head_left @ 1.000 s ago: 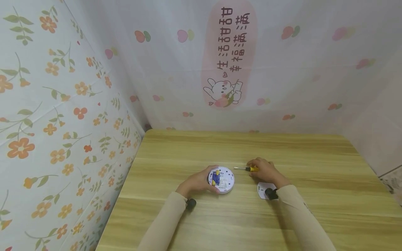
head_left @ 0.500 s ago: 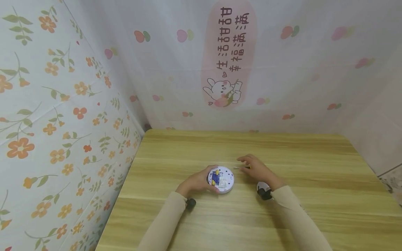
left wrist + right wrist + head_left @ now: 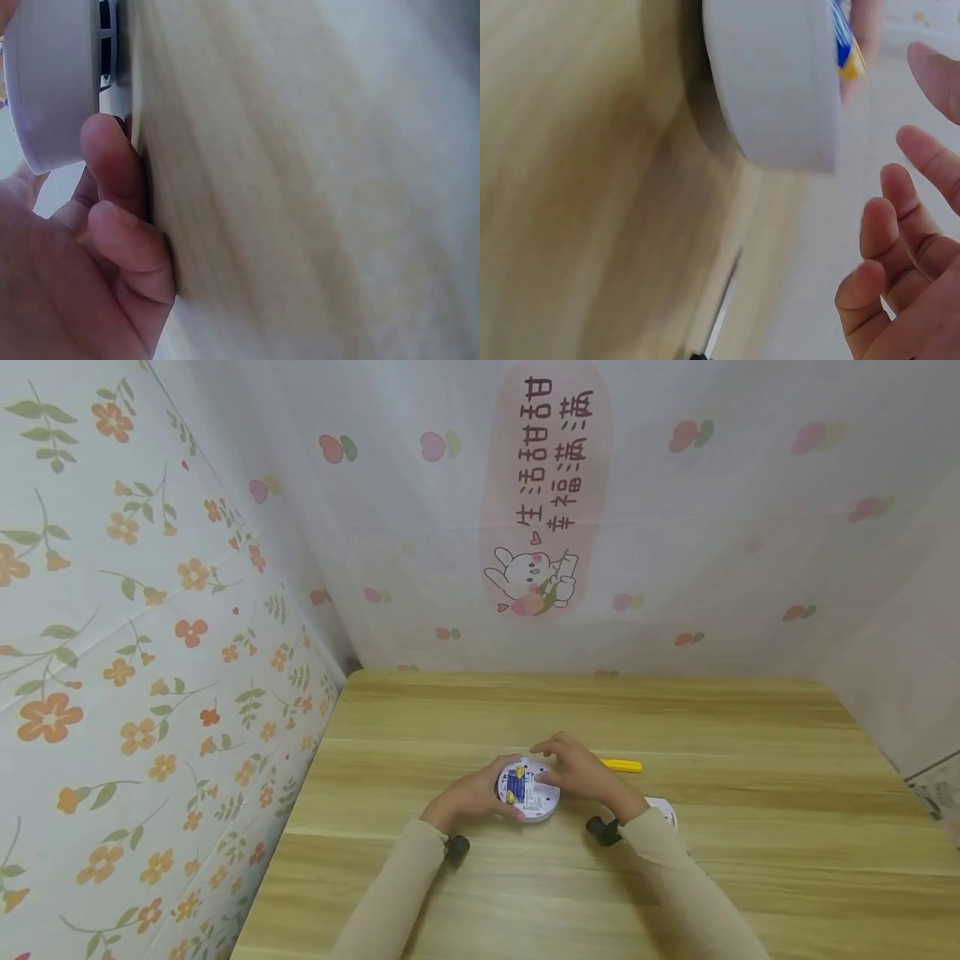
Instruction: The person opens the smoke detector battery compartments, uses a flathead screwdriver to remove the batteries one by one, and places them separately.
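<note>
White round device [image 3: 528, 789] sits gripped by left hand [image 3: 472, 793], under right hand [image 3: 577, 772].

**Colours and patterns on your bench**

Your disc [image 3: 528, 789] is white, with a blue and yellow patch and a white label carrying small dark print. Your screwdriver [image 3: 622, 766] has a yellow handle. The plate [image 3: 663, 811] near your right wrist is white. Your table [image 3: 750, 793] is pale wood with darker grain streaks. Your sleeves [image 3: 390, 893] are beige. The left wall [image 3: 112, 652] is white with orange flowers and green leaves. The back wall [image 3: 712, 527] is white with pink fruit spots, plus a pink oval bearing dark characters and a rabbit drawing.
</note>
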`<act>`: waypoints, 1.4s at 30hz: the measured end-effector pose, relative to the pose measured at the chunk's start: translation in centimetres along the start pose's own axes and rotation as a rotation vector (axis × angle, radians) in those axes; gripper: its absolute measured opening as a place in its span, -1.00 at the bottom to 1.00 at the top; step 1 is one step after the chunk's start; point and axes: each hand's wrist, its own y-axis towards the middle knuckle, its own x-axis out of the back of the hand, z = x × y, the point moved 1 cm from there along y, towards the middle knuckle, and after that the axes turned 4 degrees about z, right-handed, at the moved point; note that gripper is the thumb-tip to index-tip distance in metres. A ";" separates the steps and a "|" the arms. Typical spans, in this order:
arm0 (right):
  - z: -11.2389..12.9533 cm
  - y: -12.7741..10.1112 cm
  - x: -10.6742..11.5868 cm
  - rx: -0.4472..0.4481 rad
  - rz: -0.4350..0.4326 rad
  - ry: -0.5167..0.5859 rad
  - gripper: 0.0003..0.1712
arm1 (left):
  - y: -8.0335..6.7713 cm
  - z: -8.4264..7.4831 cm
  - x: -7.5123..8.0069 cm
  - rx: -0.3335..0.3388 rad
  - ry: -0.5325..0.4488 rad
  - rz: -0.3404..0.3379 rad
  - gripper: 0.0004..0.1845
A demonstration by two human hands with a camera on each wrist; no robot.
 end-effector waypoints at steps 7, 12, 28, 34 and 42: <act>0.5 0.1 -1.5 0.049 -0.007 -0.090 -0.51 | -0.1 0.0 -0.1 -0.049 -0.032 0.014 0.07; 0.6 0.2 -2.1 0.059 -0.009 -0.157 -0.44 | -0.1 0.0 -0.2 -0.055 -0.038 0.011 0.06; 0.7 0.4 -2.8 0.051 -0.020 -0.238 -0.37 | -0.1 -0.2 0.1 -0.060 -0.009 0.023 0.09; 0.9 0.5 -3.0 0.018 -0.039 -0.254 -0.39 | 0.0 -0.1 0.0 -0.066 -0.005 0.019 0.08; 1.2 0.6 -3.2 -0.002 -0.056 -0.226 -0.43 | -0.2 -0.3 0.0 -0.068 -0.014 0.010 0.07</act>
